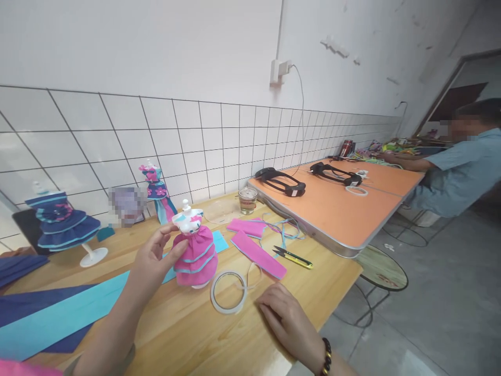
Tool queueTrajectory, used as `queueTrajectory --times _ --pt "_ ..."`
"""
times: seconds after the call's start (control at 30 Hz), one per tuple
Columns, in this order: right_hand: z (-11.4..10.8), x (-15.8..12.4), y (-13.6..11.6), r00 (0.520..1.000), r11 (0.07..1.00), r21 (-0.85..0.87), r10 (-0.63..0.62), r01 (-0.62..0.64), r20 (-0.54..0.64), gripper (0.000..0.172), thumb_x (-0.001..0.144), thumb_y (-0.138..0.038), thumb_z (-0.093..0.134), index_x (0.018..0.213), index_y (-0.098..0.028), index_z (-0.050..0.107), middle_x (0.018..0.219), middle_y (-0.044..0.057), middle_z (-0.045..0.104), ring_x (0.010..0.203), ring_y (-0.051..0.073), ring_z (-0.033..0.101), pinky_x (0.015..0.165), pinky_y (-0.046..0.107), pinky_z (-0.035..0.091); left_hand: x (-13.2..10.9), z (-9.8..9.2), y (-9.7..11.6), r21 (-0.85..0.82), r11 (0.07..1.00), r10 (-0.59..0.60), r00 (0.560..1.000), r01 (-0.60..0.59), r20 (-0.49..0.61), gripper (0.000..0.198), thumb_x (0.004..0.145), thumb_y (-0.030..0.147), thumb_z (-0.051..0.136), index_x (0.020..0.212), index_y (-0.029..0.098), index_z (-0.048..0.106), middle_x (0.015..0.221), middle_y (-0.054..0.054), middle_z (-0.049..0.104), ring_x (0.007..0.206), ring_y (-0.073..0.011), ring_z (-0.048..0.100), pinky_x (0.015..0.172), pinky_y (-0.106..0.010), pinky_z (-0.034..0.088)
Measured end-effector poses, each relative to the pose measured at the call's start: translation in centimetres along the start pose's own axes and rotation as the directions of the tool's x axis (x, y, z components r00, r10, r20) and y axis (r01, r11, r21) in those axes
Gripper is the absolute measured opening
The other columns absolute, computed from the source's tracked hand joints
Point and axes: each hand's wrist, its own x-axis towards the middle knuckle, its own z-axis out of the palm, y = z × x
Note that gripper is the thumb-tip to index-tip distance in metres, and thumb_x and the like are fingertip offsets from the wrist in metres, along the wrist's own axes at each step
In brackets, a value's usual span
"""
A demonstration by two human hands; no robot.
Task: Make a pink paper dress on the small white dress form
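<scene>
My left hand [162, 250] grips a small white dress form wearing a tiered pink doll dress [195, 250] with light-blue trim. Thumb and fingers press at its waist and upper side, and it stands upright. Resting on the wood tabletop, my right hand [287, 316] has its fingers curled in, with nothing visible in them. Just left of it lies a roll of double-sided tape [212, 295] with a loose end. Beyond are a pink strip [258, 255], another pink piece [246, 227] and yellow-black thread snips [293, 257].
A navy dress on a stand [64, 224] and another dressed form [156, 190] stand behind. Blue strips [78, 308] cover the left side. A glass [248, 201] stands near an orange table [332, 209] bearing black headsets [282, 183]. A person [462, 167] sits at right.
</scene>
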Motion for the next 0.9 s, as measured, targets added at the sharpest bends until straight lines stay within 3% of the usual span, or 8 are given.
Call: queueTrajectory --times 0.1,0.17,0.33,0.4,0.6,0.73,0.83,0.9 --pt "0.0 -0.2 0.0 0.999 1.000 -0.015 -0.004 0.004 -0.038 0.016 0.090 -0.013 0.045 0.089 -0.020 0.059 0.078 0.005 0.062 0.077 0.019 0.056 0.072 0.034 0.048 -0.2 0.1 0.9 0.007 0.999 0.043 0.990 -0.042 -0.133 0.036 0.076 0.046 0.062 0.102 0.023 0.055 0.131 -0.010 0.053 0.130 -0.0302 0.039 0.104 -0.046 0.033" --pt "-0.2 -0.5 0.2 0.996 0.999 -0.037 0.025 -0.029 -0.091 0.014 0.090 -0.014 0.045 0.084 -0.020 0.057 0.076 0.004 0.060 0.074 0.018 0.055 0.068 0.033 0.048 -0.6 0.5 1.9 0.046 0.984 0.176 0.926 -0.171 -0.333 0.024 0.080 0.043 0.057 0.090 0.021 0.055 0.127 -0.009 0.056 0.125 -0.0276 0.045 0.103 -0.046 0.035" --pt "-1.3 -1.0 2.0 0.958 0.957 -0.241 0.094 -0.162 -0.271 0.005 0.089 -0.022 0.050 0.089 -0.019 0.054 0.084 0.007 0.059 0.079 0.022 0.056 0.068 0.036 0.048 -2.1 1.5 3.1 0.381 0.800 0.595 0.529 -0.463 -0.605 0.013 0.076 0.031 0.061 0.072 0.020 0.055 0.086 -0.004 0.064 0.089 -0.0238 0.063 0.087 -0.046 0.046" --pt "-1.6 -0.7 2.8 0.956 0.923 -0.340 0.083 -0.180 -0.281 0.014 0.087 -0.026 0.052 0.099 -0.019 0.056 0.091 0.009 0.059 0.086 0.024 0.057 0.071 0.038 0.048 -3.0 2.0 2.8 0.456 0.701 0.709 0.468 -0.548 -0.527 0.008 0.070 0.024 0.065 0.071 0.021 0.058 0.077 -0.003 0.063 0.076 -0.0224 0.062 0.078 -0.044 0.048" --pt "-1.4 1.2 4.1 0.974 0.907 -0.391 0.080 -0.158 -0.210 0.014 0.090 -0.024 0.049 0.089 -0.019 0.062 0.084 0.008 0.059 0.080 0.022 0.056 0.070 0.035 0.046 -5.5 4.8 2.5 0.276 0.672 0.717 0.697 -0.687 -0.013 0.024 0.068 0.011 0.063 0.084 0.030 0.061 0.068 0.002 0.066 0.064 -0.0195 0.060 0.065 -0.036 0.046" --pt "-2.7 2.3 4.3 0.962 0.941 -0.285 0.110 -0.182 -0.251 0.019 0.091 -0.022 0.047 0.081 -0.019 0.062 0.078 0.006 0.061 0.077 0.021 0.056 0.069 0.034 0.045 -6.3 8.3 2.3 0.165 0.911 0.311 0.894 -0.377 0.322 0.009 0.079 0.029 0.059 0.075 0.024 0.065 0.067 -0.002 0.067 0.062 -0.0179 0.059 0.061 -0.032 0.044" --pt "-4.4 2.4 3.1 0.954 0.956 -0.247 0.082 -0.157 -0.290 0.015 0.091 -0.021 0.047 0.084 -0.019 0.060 0.080 0.007 0.062 0.078 0.021 0.056 0.069 0.035 0.045 -7.0 11.0 1.2 -0.044 0.987 -0.114 0.865 0.154 0.489 0.037 0.085 0.048 0.049 0.071 0.019 0.066 0.078 -0.008 0.070 0.070 -0.0198 0.062 0.065 -0.032 0.048" --pt "-5.2 2.0 1.4 0.963 0.955 -0.281 0.012 -0.091 -0.271 0.015 0.092 -0.019 0.045 0.087 -0.019 0.060 0.079 0.007 0.062 0.077 0.020 0.055 0.068 0.034 0.043 -7.6 12.2 0.3 -0.202 0.827 -0.335 0.749 0.525 0.572 0.040 0.076 0.055 0.059 0.082 0.016 0.066 0.084 -0.011 0.071 0.077 -0.0217 0.066 0.070 -0.033 0.051"
